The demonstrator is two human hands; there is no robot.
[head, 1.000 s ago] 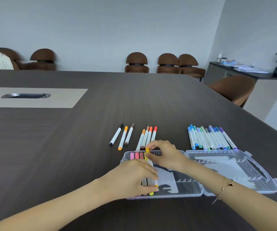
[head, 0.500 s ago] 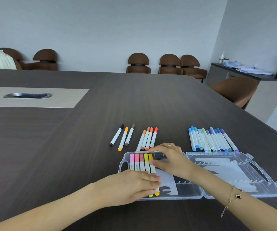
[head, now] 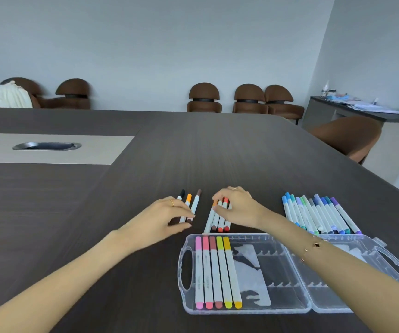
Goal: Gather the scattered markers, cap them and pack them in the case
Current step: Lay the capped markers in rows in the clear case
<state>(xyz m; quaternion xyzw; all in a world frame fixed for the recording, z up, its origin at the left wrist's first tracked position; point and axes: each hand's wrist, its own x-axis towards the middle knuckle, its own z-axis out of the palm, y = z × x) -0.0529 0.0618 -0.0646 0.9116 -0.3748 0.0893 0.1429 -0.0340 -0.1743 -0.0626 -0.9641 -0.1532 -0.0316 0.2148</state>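
1. Head camera, hands: right hand (head: 238, 207) lay curled over the far ends of a cluster of four white-barrelled markers with orange, brown and red caps (head: 218, 218), fingertips bent down onto them and apparently closing round the outer ones; whether any was lifted could not be told. Left hand (head: 162, 219) sat just beside a trio of white markers capped black, orange and brown (head: 189, 206), thumb and fingers drawn together at their near ends, seemingly touching the brown one.

2. Head camera, axis: both groups lay on the dark wood-grain table (head: 73, 212) with long axes running away from the person, slightly tilted rightward at the far end. The four-marker cluster lay directly under the right fingers, so that hand was nearer it; the trio was nearer the left.

3. Head camera, case: the clear plastic hinged case (head: 287, 308) lay open just nearer than the cluster, holding five capped markers in pink, red and yellow tones (head: 215, 272) in its left slots, parallel to the loose ones. A row of blue, green and purple markers (head: 318, 215) waited beyond the lid.
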